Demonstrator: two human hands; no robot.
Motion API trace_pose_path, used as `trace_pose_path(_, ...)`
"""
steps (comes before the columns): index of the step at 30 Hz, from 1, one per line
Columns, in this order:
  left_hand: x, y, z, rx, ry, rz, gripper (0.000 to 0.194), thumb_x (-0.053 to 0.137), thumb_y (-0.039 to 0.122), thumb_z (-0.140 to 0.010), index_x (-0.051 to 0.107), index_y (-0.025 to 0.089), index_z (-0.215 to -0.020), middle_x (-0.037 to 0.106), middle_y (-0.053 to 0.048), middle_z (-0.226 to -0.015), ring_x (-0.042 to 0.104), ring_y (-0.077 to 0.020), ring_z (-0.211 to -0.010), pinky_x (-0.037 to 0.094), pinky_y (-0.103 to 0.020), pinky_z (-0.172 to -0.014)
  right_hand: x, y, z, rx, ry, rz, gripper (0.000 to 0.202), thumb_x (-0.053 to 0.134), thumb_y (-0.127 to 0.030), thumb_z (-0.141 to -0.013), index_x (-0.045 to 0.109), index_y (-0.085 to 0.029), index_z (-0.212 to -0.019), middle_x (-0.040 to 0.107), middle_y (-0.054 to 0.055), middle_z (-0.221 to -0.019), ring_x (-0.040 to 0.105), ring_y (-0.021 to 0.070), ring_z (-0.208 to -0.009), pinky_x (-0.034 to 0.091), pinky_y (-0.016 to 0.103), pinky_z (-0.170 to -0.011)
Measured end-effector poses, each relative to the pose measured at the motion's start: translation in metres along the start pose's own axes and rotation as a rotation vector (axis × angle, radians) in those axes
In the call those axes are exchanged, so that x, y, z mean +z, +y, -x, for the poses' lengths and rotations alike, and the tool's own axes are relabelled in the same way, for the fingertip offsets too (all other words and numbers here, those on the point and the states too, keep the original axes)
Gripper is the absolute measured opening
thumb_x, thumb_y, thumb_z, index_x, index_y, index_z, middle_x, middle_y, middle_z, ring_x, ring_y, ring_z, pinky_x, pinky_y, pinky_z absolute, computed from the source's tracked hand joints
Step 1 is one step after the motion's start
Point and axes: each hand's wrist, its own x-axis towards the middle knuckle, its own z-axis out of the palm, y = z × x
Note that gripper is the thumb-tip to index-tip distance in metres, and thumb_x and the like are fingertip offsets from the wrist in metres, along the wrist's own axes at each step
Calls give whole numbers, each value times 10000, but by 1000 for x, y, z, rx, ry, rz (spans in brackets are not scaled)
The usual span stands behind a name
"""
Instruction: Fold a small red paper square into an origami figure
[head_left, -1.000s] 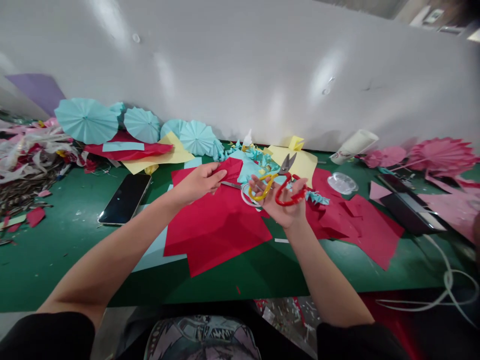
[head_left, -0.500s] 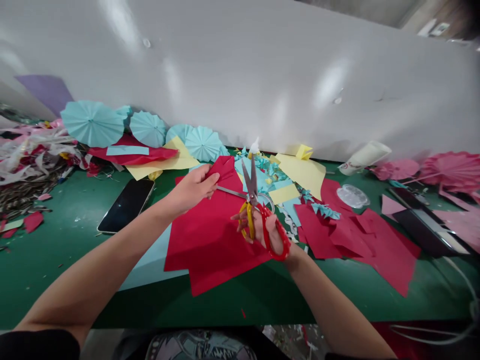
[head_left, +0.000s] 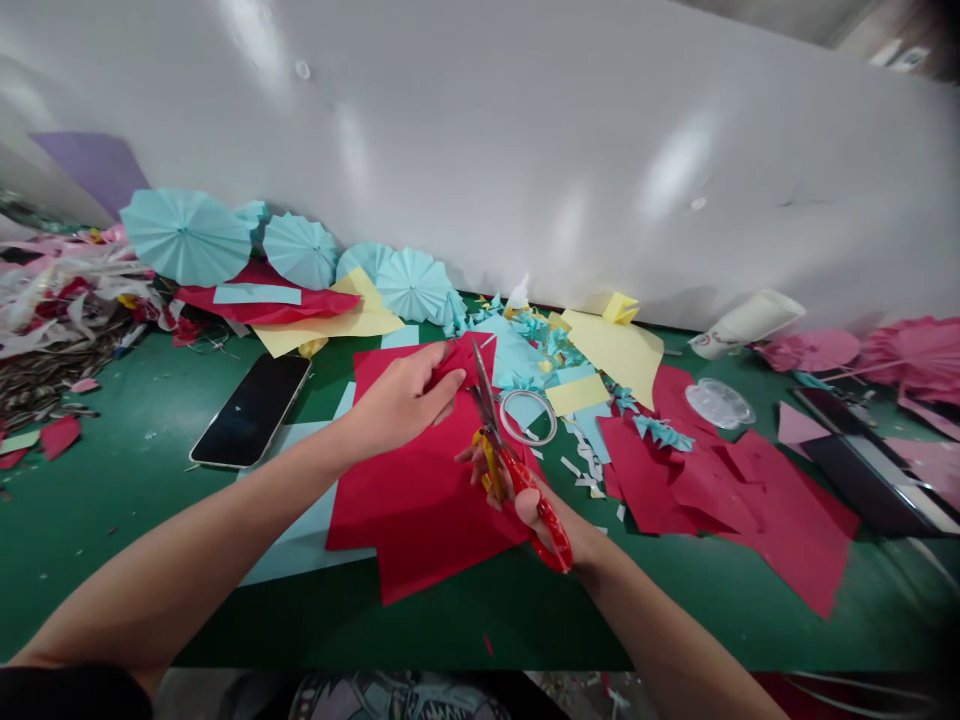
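My left hand (head_left: 405, 400) pinches a small folded piece of red paper (head_left: 465, 360) above the middle of the green table. Scissors with one yellow and one red handle (head_left: 547, 525) are in my right hand (head_left: 510, 485), fingers through the loops. Their blades point up and away, beside the folded piece near my left fingertips. Beneath both hands lie large red sheets (head_left: 420, 500) over a light blue sheet (head_left: 300, 545). A ring of white tape (head_left: 529, 417) lies just right of the blades.
A phone (head_left: 251, 410) lies left of the sheets. Light blue pleated rosettes (head_left: 186, 237) line the wall. Blue scraps, yellow paper (head_left: 615, 350) and a clear lid (head_left: 720, 403) sit behind. More red sheets (head_left: 795, 520), a paper cup (head_left: 746, 323) and a dark device (head_left: 877, 480) are at right.
The scissors have tilted left, their blades closer together and nearer the folded red piece. My left hand has shifted slightly right. The view has moved a little, and the tape ring shows more fully.
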Motion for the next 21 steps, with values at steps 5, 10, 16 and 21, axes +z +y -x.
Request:
trace_pose_path(5, 3, 1, 1, 18, -18, -20, 158, 401, 235, -891, 402, 190, -740, 438, 61, -502, 421, -84, -435, 275, -233, -471, -2, 4, -3, -67, -20, 142, 709, 442, -794, -624, 530, -293, -1119, 533, 73, -1055, 526, 270, -952, 425, 387, -803)
trace_pose_path(10, 2, 2, 2, 36, -45, 25, 172, 402, 278, -893, 402, 192, -744, 443, 56, -511, 405, -81, -426, 273, -221, -444, -1, 9, -2, -37, -49, 157, 619, 367, -745, -720, 483, -320, -1154, 494, 64, -1131, 512, 243, -920, 425, 354, -767)
trace_pose_path(16, 1, 1, 4, 51, -48, 62, 158, 416, 260, -886, 402, 192, -744, 432, 59, -505, 393, -76, -412, 249, -213, -421, 4, 7, 0, -76, -89, 65, 674, 378, -780, -676, 449, -348, -1189, 447, 64, -1166, 483, 212, -857, 416, 336, -724)
trace_pose_path(21, 1, -1, 4, 59, -47, 47, 173, 424, 227, -882, 393, 192, -716, 407, 64, -492, 379, -68, -402, 219, -214, -415, 6, 4, -1, -48, -82, 5, 706, 435, -802, -613, 475, -352, -1156, 429, 60, -1191, 490, 228, -902, 409, 338, -729)
